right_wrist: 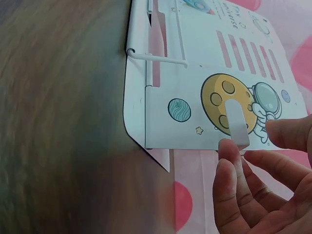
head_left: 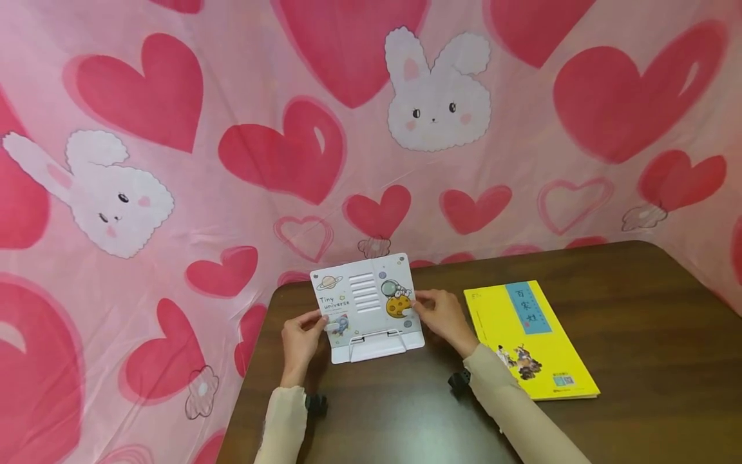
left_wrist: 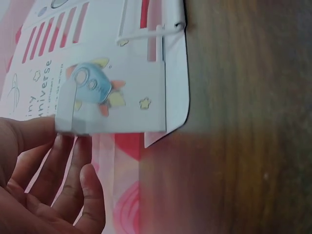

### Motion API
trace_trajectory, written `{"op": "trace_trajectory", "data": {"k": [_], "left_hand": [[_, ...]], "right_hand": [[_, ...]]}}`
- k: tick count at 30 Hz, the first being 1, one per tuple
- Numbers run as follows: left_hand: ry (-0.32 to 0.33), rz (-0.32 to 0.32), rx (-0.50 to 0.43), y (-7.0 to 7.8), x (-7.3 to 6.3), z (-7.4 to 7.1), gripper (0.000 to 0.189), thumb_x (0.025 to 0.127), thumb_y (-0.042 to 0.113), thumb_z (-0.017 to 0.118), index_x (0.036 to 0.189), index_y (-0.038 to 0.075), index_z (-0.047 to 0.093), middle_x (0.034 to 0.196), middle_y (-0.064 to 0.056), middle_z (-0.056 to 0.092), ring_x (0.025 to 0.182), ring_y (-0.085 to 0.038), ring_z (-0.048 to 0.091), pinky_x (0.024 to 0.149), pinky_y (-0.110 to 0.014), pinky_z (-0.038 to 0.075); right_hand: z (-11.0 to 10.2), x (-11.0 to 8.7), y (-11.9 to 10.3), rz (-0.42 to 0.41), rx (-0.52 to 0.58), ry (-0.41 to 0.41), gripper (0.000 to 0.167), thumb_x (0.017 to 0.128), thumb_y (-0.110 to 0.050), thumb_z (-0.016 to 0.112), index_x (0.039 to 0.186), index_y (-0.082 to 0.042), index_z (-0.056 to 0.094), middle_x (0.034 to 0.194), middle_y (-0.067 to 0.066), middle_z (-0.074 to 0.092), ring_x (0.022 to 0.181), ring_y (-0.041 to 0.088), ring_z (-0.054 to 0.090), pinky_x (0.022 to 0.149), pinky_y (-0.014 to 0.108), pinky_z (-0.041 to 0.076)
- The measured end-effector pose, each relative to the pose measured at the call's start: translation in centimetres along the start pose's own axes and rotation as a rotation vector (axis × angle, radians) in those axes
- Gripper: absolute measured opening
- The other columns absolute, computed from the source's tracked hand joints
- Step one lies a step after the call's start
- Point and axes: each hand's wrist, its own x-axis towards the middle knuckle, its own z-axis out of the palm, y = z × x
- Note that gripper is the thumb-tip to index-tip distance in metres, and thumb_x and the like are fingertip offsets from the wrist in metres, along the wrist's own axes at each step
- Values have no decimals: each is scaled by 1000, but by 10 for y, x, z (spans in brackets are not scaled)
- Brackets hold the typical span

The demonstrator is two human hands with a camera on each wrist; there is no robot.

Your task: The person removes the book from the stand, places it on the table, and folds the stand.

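A white metal book stand (head_left: pixel 371 309), printed with "Tiny universe", a rocket, a planet and an astronaut, stands tilted back on the table. My left hand (head_left: pixel 301 338) pinches its left edge, the thumb on a small white side clip (left_wrist: pixel 66 109) and the fingers behind. On the opposite edge, my right hand (head_left: pixel 443 316) holds the panel between thumb and fingers, beside the other white clip (right_wrist: pixel 236 122). A white wire frame (head_left: pixel 379 345) sticks out along the stand's lower front, above the bottom ledge.
To the right of the stand lies a yellow book (head_left: pixel 530 341) with a blue title panel. Both rest on a dark brown wooden table (head_left: pixel 406 412). Behind and to the left hangs a pink cloth (head_left: pixel 359 161) with hearts and rabbits, close to the table's edges.
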Motion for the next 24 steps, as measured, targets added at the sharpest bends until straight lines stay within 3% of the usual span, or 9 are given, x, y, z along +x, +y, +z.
{"op": "trace_trajectory", "data": {"k": [6,14,19,24], "left_hand": [[-120,33,40,7,-5,1,17,88,11,83,101,1,82,100,-19,81,81,-14,73,68,-17,53],[-375,92,73,21,-11,-2,7,86,10,84,88,5,82,89,-11,81,79,-13,65,74,-25,49],[-528,100,34,29,-18,-3,5,86,8,83,88,4,82,92,-12,81,79,-14,64,71,-25,48],[-618,114,24,32,-21,-1,8,86,9,83,90,2,83,94,-14,81,80,-13,62,69,-24,47]], "right_hand": [[-10,-1,8,-6,-41,27,40,96,-23,73,132,-4,71,121,17,76,89,24,69,71,30,59],[-22,3,11,20,-40,39,49,97,-23,72,141,-4,64,123,18,72,94,25,66,84,40,61],[-25,3,14,37,-37,37,52,97,-23,72,144,-5,61,129,19,69,94,24,63,83,38,62],[-27,3,15,22,-33,48,53,96,-22,73,144,-4,61,127,20,70,90,23,61,78,32,59]]}}
